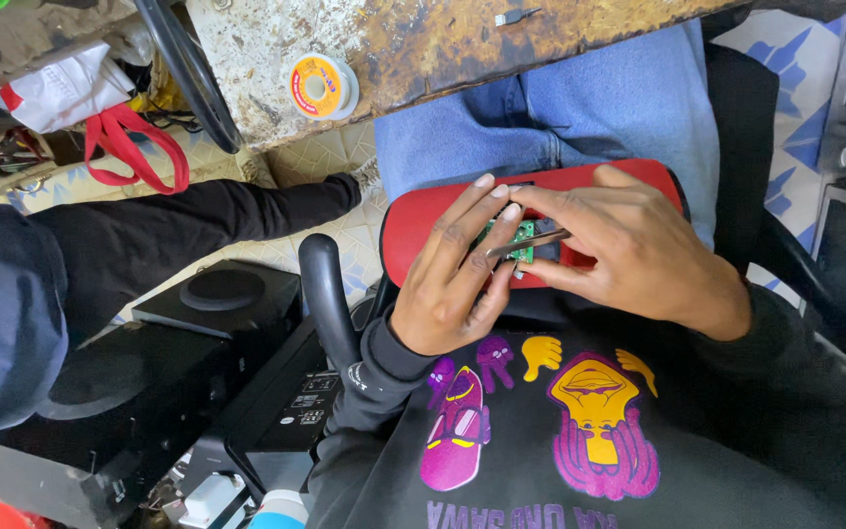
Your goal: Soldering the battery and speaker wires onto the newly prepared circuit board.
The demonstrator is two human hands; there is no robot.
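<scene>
Fingers [501, 201] of our left hand [452, 284] are pinching the small green circuit board [524, 238] against the red case [423, 220] on our lap, while our right hand [638, 250] is closing on thin metal tweezers [531, 242] — their tips are crossing the board, just under the left fingertips. We are probing it; the next move seems to need a steady, fine touch.

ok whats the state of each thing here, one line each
left hand: fingers curled round the green circuit board, holding it
right hand: pinching the metal tweezers
green circuit board: held above the red case, partly hidden by fingers
metal tweezers: tips at the board; cannot tell if closed
red case: lying flat on the lap
solder spool: lying on the worn bench, untouched
</scene>
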